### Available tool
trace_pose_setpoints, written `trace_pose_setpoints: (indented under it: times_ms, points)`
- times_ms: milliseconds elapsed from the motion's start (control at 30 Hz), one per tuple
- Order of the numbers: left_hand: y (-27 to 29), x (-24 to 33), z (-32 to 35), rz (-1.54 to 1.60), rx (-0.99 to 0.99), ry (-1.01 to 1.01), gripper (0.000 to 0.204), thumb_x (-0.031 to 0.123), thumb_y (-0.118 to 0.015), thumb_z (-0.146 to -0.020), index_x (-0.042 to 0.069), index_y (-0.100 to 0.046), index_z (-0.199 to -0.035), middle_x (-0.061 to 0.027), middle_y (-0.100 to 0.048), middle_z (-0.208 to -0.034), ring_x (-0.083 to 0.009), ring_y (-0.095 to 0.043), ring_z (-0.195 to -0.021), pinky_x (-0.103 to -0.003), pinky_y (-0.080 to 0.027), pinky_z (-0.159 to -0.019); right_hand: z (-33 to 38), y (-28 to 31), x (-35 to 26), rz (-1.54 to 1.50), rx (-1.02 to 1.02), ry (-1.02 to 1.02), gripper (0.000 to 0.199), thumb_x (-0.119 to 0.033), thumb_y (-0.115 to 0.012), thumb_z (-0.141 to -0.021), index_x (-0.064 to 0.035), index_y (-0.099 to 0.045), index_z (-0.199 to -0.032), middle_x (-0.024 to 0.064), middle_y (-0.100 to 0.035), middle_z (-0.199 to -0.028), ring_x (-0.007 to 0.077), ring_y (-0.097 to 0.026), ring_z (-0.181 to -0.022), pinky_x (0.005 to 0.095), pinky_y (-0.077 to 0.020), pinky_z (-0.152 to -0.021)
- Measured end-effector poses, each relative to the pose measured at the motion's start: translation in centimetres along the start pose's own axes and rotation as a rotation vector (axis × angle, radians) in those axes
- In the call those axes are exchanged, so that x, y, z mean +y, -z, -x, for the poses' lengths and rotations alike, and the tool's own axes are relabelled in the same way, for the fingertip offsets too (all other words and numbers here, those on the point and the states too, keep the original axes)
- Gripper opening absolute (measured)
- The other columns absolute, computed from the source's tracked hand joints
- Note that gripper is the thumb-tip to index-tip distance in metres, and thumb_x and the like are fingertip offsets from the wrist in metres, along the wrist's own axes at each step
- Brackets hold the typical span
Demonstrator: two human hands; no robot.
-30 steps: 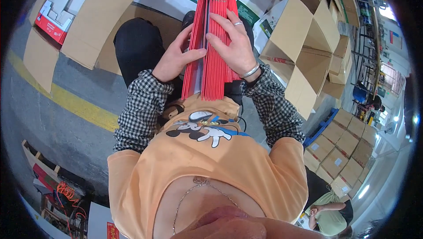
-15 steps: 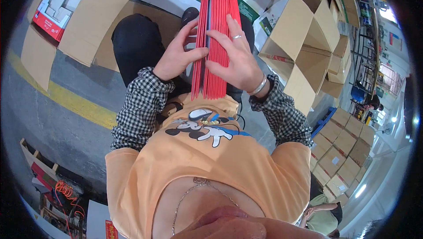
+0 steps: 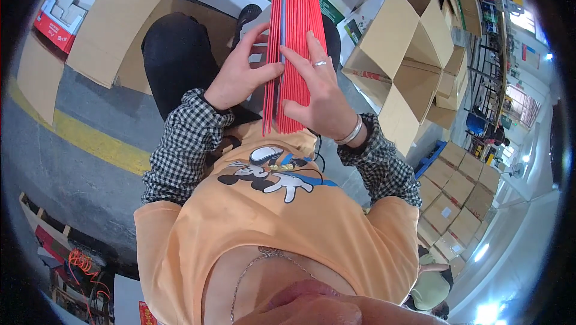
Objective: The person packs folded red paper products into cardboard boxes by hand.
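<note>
A thick bundle of thin red flat pieces (image 3: 294, 19), seen edge-on, stands between my knees, its lower ends near my shirt. A thin band crosses it near the top. A dark gap parts a few pieces on the left from the rest. My left hand (image 3: 240, 76) grips those few, thumb in front near the gap, fingers bent along the left side. My right hand (image 3: 324, 91), with a ring and a bracelet, holds the larger right part, its thumb low on the edges and its fingers across the pieces. What the flat pieces are I cannot make out.
Open cardboard boxes (image 3: 414, 67) stand to the right, with stacked closed cartons (image 3: 459, 187) beyond. A cardboard flap (image 3: 126, 19) and a red-white box (image 3: 57, 19) lie at the upper left. Printed green-white sheets (image 3: 348, 13) lie past the bundle. Another person (image 3: 429, 283) is at the lower right.
The view has shifted slightly. My right thumb sits a little lower on the bundle, and the lower ends of the pieces slant more. Both hands stay on the bundle.
</note>
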State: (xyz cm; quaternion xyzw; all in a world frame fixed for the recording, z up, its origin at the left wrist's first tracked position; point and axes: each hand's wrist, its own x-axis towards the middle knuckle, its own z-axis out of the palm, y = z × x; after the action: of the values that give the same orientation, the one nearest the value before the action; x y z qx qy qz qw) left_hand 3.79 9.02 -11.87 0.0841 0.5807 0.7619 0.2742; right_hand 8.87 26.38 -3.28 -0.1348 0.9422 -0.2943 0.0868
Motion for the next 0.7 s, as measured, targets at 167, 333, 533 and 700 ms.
trace_pose_setpoints:
  times_ms: [167, 333, 533, 700]
  points:
    - [-0.3, 0.5, -0.2, -0.019, 0.000, -0.002, 0.077, 0.019, -0.070, -0.081, 0.005, -0.029, -0.145, -0.0182, -0.043, -0.134, -0.0295, -0.045, -0.123, -0.039, -0.051, -0.093, -0.1, -0.1, -0.3, 0.023, 0.061, -0.005, 0.076, -0.016, -0.072, -0.063, -0.0109, -0.049, -0.135, 0.0325, -0.025, -0.147, 0.0494, -0.028, -0.136, 0.0595, -0.0258, -0.108]
    - [-0.9, -0.1, -0.4, -0.020, -0.022, -0.028, 0.077, 0.017, -0.070, -0.081, 0.003, -0.029, -0.145, -0.0190, -0.041, -0.134, -0.0296, -0.046, -0.123, -0.039, -0.051, -0.094, -0.5, -1.4, 0.0, 0.111, 0.189, -0.034, 0.065, -0.012, -0.069, -0.063, -0.0071, -0.053, -0.127, 0.0306, -0.035, -0.142, 0.0464, -0.042, -0.125, 0.0543, -0.0329, -0.104]
    - [-0.9, -0.9, -0.3, -0.028, 0.012, -0.029, 0.078, 0.010, -0.070, -0.081, 0.004, -0.027, -0.146, -0.0157, -0.047, -0.130, -0.0231, -0.049, -0.119, -0.034, -0.053, -0.089, -0.8, -1.2, 0.3, 0.191, 0.163, 0.006, 0.062, -0.012, -0.070, -0.062, -0.0078, -0.055, -0.122, 0.0296, -0.036, -0.141, 0.0449, -0.043, -0.124, 0.0532, -0.0329, -0.104]
    - [-1.0, -1.0, -0.1, 0.029, 0.026, 0.000, 0.077, 0.009, -0.071, -0.079, 0.003, -0.029, -0.144, -0.0169, -0.044, -0.131, -0.0248, -0.048, -0.120, -0.036, -0.052, -0.092, -0.4, -0.4, -0.8, 0.077, -0.015, -0.146, 0.066, -0.012, -0.069, -0.064, -0.0081, -0.052, -0.127, 0.0297, -0.027, -0.146, 0.0449, -0.025, -0.139, 0.0570, -0.0240, -0.109]
